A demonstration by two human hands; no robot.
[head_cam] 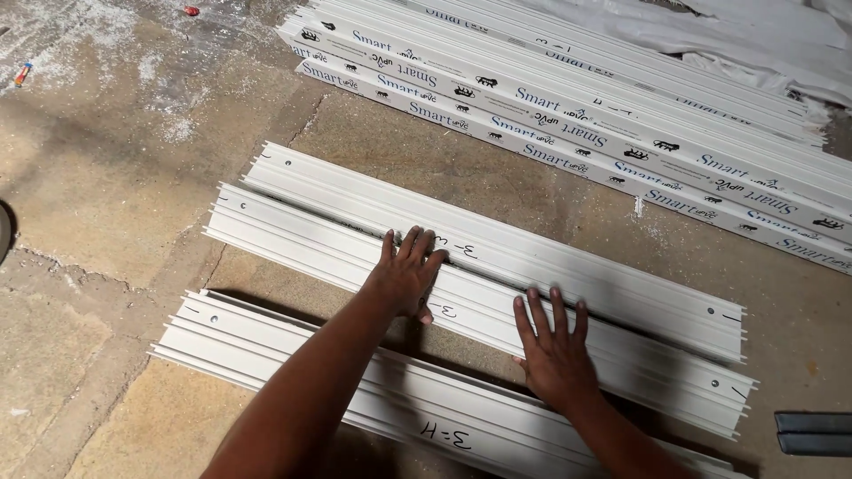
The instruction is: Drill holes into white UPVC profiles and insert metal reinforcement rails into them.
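Both hands lie flat, fingers spread, on the middle white profile, which rests on the concrete floor. Its long axis runs slantwise from upper left to lower right, across the person's reach. The left hand sits near its midpoint and further up; the right hand presses its near edge. The profile is ribbed, with screw holes and pen marks, lying between a far profile and a near profile.

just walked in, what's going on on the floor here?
A person leans over a concrete floor with both hands flat on white plastic profile lengths. The left hand and right hand press on the middle profile of three laid side by side; another profile lies just beyond it and a third nearer the person. A stack of wrapped profiles sits further back. Neither hand grips anything.
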